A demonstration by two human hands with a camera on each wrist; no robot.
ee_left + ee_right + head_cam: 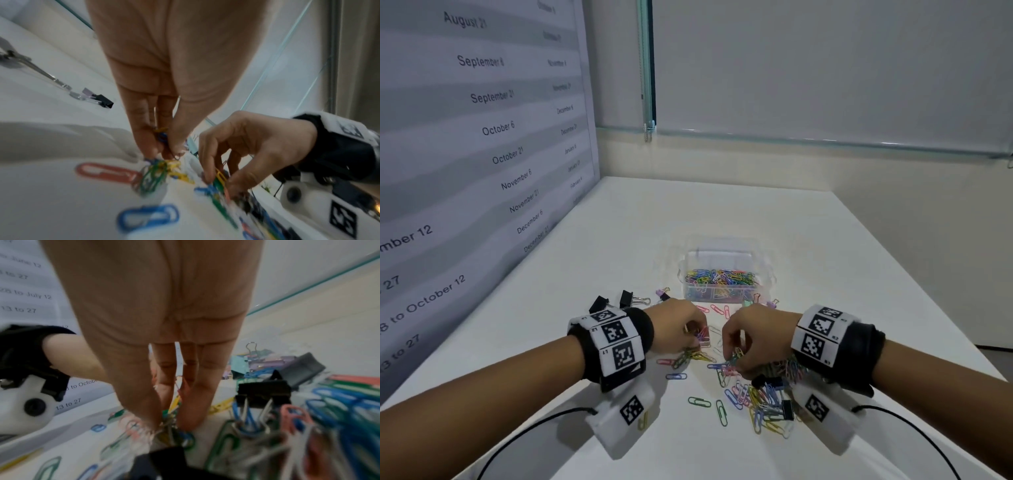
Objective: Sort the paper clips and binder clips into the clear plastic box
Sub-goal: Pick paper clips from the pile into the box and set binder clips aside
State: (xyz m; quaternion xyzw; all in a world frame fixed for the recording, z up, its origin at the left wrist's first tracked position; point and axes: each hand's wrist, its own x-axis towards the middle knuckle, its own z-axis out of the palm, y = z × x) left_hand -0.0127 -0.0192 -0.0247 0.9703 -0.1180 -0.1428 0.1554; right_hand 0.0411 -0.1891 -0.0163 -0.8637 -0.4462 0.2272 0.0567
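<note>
While my left hand (677,329) pinches a small bunch of coloured paper clips (697,353) and my right hand (755,342) pinches another bunch off the white desk (859,274), the clear plastic box (722,281) sits at twelve o'clock from both, just beyond my fingertips, its long side running nine to three. Neither hand looks clearly nearer, so I judge either can carry straight forward. Black binder clips (613,301) lie at ten o'clock of my left hand; more sit in the pile at five o'clock.
</note>
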